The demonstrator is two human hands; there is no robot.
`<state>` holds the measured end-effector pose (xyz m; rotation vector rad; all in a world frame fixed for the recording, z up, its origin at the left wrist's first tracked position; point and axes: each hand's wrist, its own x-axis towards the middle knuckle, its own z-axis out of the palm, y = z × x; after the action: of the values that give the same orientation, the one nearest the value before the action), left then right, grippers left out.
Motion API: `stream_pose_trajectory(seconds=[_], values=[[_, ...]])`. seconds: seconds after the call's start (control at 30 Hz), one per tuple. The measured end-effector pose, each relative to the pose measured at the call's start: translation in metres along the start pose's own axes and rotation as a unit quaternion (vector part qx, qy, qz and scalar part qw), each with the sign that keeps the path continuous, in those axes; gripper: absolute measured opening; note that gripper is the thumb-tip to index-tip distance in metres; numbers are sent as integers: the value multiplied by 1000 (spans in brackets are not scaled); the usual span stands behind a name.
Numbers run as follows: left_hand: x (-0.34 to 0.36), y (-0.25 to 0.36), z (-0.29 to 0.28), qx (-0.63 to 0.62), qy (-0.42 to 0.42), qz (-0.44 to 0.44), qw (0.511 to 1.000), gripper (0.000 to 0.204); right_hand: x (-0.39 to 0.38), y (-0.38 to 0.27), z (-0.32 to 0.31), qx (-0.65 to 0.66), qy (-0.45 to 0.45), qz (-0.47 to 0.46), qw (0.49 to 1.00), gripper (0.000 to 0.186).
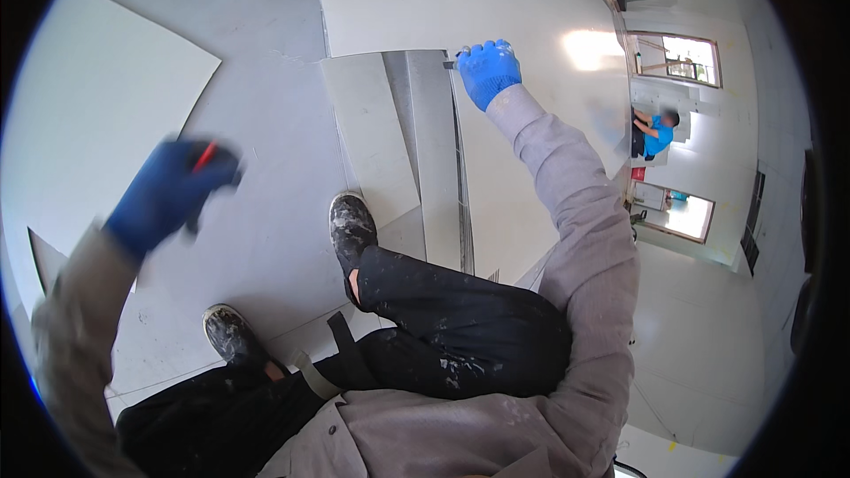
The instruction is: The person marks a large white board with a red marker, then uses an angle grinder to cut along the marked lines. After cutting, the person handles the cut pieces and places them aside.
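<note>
My left hand (pixel 168 195), in a blue glove and smeared by motion, is raised above the floor at the left. Its fingers are closed round a small red thing (pixel 205 157) with dark parts, too blurred to name. My right hand (pixel 489 73), also blue-gloved, is a fist at the edge of a large white panel (pixel 500 168). From that fist a small dark tip (pixel 450 64) sticks out on the left; the rest of it is hidden. Beside this panel lie a narrow white strip (pixel 372 115) and a grey strip (pixel 434 159).
Another white sheet (pixel 97 80) lies on the grey floor (pixel 266 124) at the left. My dark, paint-spotted shoes (pixel 353 230) stand near the strips. At the far right a person in a blue shirt (pixel 653 134) works by a wall with window openings (pixel 677 59).
</note>
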<state>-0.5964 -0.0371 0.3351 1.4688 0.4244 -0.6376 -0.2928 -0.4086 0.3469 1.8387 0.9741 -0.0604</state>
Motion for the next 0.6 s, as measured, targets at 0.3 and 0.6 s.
stream_pose_trajectory(seconds=[0.3, 0.6], values=[[230, 16, 51, -213, 106, 125, 963, 52, 13, -10, -18, -45, -60, -7, 997, 24], [266, 12, 82, -235, 134, 124, 955, 45, 25, 4, -15, -31, -45, -36, 998, 25]])
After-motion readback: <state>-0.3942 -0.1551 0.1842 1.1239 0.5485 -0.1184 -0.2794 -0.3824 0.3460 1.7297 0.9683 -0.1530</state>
